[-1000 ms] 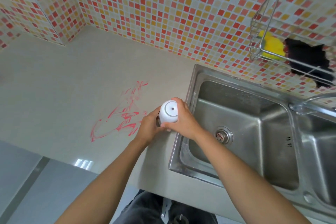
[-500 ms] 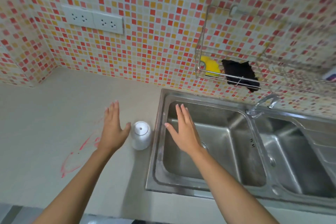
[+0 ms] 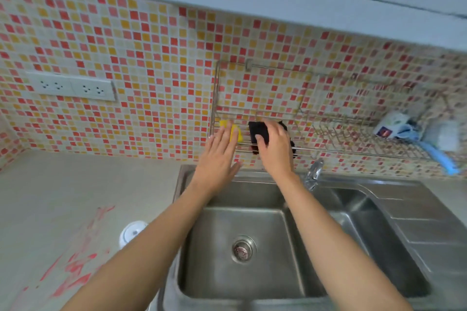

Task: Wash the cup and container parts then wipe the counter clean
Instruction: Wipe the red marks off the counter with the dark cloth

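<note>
- Mosaic-tiled wall (image 3: pixel 151 58) at the back, w/ a wire rack (image 3: pixel 336 131) fixed above the steel sink (image 3: pixel 252 285); beige counter (image 3: pixel 63 197) lies to the sink's left.
- White container (image 3: pixel 132 232) is seen upside down on the counter, just beside the sink's left rim, untouched; red smears (image 3: pixel 73 275) are spread toward the counter's front edge.
- Right hand (image 3: pixel 274 151) is curled round the black cloth (image 3: pixel 257 130) at the rack's left end, thumb laid on its front.
- Left hand (image 3: pixel 217 156) is held flat, fingers straight, nothing gripped; its fingertips overlap the yellow sponge (image 3: pixel 236 134), contact can't be told.
- Step judged: cloth being fetched for the washing/wiping.
- Cloth should be lifted up & over the rack's front rail, not dragged thru the wires; part of it hangs below the rail & could snag.
- Sponge is prob. best steadied by the left hand so it isn't knocked into the sink.
</note>
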Demonstrator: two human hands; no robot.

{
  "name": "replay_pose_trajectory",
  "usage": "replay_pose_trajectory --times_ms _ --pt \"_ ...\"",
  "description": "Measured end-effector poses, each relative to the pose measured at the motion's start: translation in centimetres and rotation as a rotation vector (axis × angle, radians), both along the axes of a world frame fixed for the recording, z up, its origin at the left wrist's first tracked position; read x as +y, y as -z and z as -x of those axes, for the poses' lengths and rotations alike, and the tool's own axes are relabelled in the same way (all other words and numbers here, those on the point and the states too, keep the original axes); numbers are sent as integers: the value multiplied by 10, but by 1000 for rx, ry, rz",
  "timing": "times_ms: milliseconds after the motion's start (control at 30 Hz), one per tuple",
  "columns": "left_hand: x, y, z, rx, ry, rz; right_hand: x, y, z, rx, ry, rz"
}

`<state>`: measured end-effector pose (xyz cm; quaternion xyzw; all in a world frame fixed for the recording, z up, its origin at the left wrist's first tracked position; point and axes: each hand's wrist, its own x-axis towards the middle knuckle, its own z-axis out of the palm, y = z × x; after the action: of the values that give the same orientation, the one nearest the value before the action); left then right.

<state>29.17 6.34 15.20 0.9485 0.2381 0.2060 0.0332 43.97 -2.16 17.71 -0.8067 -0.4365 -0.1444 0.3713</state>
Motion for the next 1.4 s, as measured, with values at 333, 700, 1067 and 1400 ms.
replay_pose_trajectory --times_ms 333,700,1067,1400 --pt "15 7 -26 250 -83 4 68 -5 -56 239 112 725" --pt "11 -2 -19 270 -85 59 69 -8 -73 165 43 729" --pt "11 55 131 -1 -232 328 45 -32 -58 103 262 168" --pt "34 134 223 2 -106 734 8 -40 65 67 130 98"
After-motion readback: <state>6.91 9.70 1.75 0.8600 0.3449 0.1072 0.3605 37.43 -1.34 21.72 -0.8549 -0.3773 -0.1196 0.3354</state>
